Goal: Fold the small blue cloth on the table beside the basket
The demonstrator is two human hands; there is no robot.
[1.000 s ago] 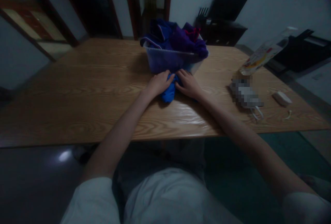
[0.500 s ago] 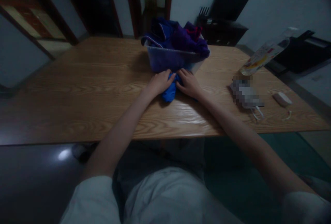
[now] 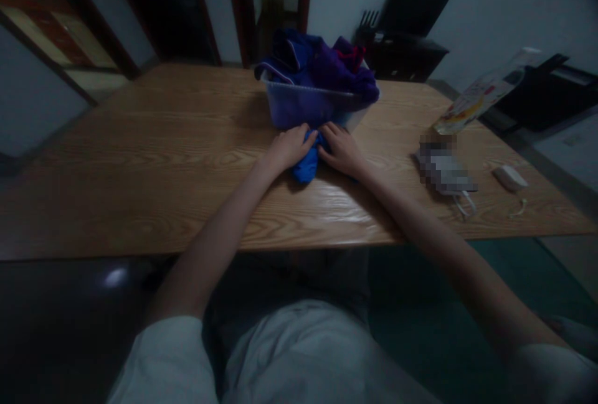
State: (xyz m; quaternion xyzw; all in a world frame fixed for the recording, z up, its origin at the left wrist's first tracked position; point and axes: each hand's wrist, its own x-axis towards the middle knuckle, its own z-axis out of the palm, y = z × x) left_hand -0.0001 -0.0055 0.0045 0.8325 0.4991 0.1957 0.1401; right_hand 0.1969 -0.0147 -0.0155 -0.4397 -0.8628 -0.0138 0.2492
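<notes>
A small bundle of bright blue cloth (image 3: 306, 169) rests on the wooden table in front of me. My left hand (image 3: 289, 145) grips its left side, with the fingers curled over the top. From the other side my right hand (image 3: 342, 150) holds it as well, thumb pointing inward and fingers bent. Much of the cloth is hidden under both hands. Just beyond my fingertips stands a clear plastic bin (image 3: 308, 102), heaped with dark blue and purple clothes (image 3: 322, 68) and a bit of red fabric (image 3: 352, 56).
On the right of the table (image 3: 140, 161) a tall clear bottle (image 3: 476, 102) stands behind a blurred-out packet (image 3: 441, 170). A small whitish object (image 3: 511, 178) lies farther right. The table's near edge runs below my forearms.
</notes>
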